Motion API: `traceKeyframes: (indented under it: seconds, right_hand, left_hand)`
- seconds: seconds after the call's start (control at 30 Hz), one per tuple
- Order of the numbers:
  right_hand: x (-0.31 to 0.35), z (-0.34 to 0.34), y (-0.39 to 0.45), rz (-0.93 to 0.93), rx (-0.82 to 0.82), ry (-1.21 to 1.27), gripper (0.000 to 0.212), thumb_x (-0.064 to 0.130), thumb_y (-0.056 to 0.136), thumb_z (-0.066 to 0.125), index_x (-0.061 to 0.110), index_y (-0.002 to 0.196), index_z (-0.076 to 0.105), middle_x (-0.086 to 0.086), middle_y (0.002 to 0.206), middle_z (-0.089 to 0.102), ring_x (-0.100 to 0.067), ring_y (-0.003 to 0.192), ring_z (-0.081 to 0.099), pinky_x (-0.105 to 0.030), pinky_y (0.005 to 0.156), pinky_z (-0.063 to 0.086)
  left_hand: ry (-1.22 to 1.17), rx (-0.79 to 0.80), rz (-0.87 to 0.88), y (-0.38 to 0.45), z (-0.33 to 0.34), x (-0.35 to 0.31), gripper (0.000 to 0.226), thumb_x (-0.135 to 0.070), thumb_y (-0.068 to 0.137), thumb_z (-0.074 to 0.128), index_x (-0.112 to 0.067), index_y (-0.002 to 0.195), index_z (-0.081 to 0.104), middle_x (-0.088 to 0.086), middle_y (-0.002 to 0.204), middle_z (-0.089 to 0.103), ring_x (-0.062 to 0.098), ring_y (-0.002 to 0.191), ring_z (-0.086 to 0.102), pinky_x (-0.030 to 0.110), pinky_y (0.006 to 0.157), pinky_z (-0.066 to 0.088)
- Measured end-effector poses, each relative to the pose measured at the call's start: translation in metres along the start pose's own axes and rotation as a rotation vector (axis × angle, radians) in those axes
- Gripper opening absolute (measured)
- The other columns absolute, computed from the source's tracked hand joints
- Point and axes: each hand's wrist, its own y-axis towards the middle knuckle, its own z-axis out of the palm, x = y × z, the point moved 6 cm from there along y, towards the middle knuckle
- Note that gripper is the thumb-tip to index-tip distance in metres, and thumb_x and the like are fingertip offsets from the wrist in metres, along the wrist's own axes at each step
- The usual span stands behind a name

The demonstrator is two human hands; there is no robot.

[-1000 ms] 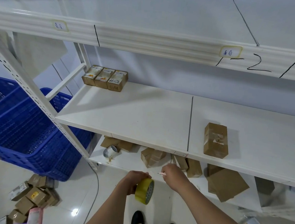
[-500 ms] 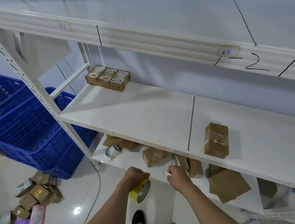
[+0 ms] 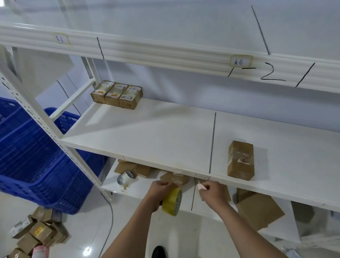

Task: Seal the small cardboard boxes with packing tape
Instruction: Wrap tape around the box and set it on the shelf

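White shelving unit, three tiers. Small cardboard box lies on the lower tier just under the middle tier's front edge, directly ahead of both hands; long axis cannot be told, half hidden. Left hand is nearer, gripping the yellow tape roll just below the box. Right hand, beside it, pinches a small pale tool.
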Motion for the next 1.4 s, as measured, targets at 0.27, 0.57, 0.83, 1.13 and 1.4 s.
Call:
traceKeyframes:
  seconds: [0.27, 0.57, 0.83, 1.13, 1.4]
  right_hand:
    - [0.003, -0.082, -0.007, -0.004, -0.178, 0.226, 0.01, 0.018, 0.096, 0.06, 0.023, 0.091, 0.067, 0.008, 0.087, 0.066, -0.003, 0.079, 0.059, -0.021, 0.062, 0.043]
    - [-0.074, -0.188, 0.017, 0.124, -0.487, 0.193, 0.029, 0.022, 0.099, 0.056, 0.01, 0.073, 0.06, 0.0, 0.068, 0.059, -0.019, 0.065, 0.055, -0.023, 0.053, 0.035]
    - [-0.157, -0.219, 0.064, 0.307, -0.381, -0.009, 0.032, 0.013, 0.088, 0.068, 0.009, 0.059, 0.056, -0.006, 0.056, 0.054, -0.023, 0.055, 0.055, -0.025, 0.048, 0.033]
    - [-0.139, -0.235, 0.081, 0.413, -0.383, -0.08, 0.029, 0.025, 0.094, 0.068, 0.002, 0.108, 0.06, -0.018, 0.107, 0.06, -0.034, 0.088, 0.061, -0.036, 0.07, 0.048]
    - [0.027, -0.197, 0.082, -0.221, -0.114, 0.07, 0.028, 0.038, 0.096, 0.066, 0.015, 0.11, 0.071, 0.002, 0.107, 0.07, -0.015, 0.098, 0.065, -0.029, 0.085, 0.052]
  left_hand:
    - [0.021, 0.038, 0.132, -0.006, 0.062, -0.062, 0.017, -0.032, 0.084, 0.078, -0.015, 0.089, 0.078, 0.012, 0.098, 0.072, 0.033, 0.096, 0.07, 0.048, 0.083, 0.061]
    - [-0.029, 0.038, 0.251, -0.014, 0.139, -0.128, 0.012, -0.024, 0.088, 0.073, -0.015, 0.08, 0.078, 0.011, 0.088, 0.071, 0.031, 0.08, 0.07, 0.05, 0.077, 0.061]
    - [-0.044, -0.04, 0.306, -0.003, 0.164, -0.155, 0.014, -0.027, 0.09, 0.071, -0.018, 0.081, 0.076, 0.005, 0.088, 0.071, 0.025, 0.081, 0.067, 0.045, 0.082, 0.06]
    - [-0.064, -0.109, 0.29, 0.011, 0.16, -0.158, 0.014, -0.024, 0.093, 0.066, -0.015, 0.089, 0.075, 0.01, 0.096, 0.069, 0.027, 0.084, 0.066, 0.038, 0.074, 0.059]
    - [-0.038, -0.116, 0.272, 0.018, 0.144, -0.149, 0.033, -0.033, 0.1, 0.054, -0.014, 0.087, 0.078, 0.011, 0.101, 0.07, 0.029, 0.089, 0.065, 0.041, 0.082, 0.057]
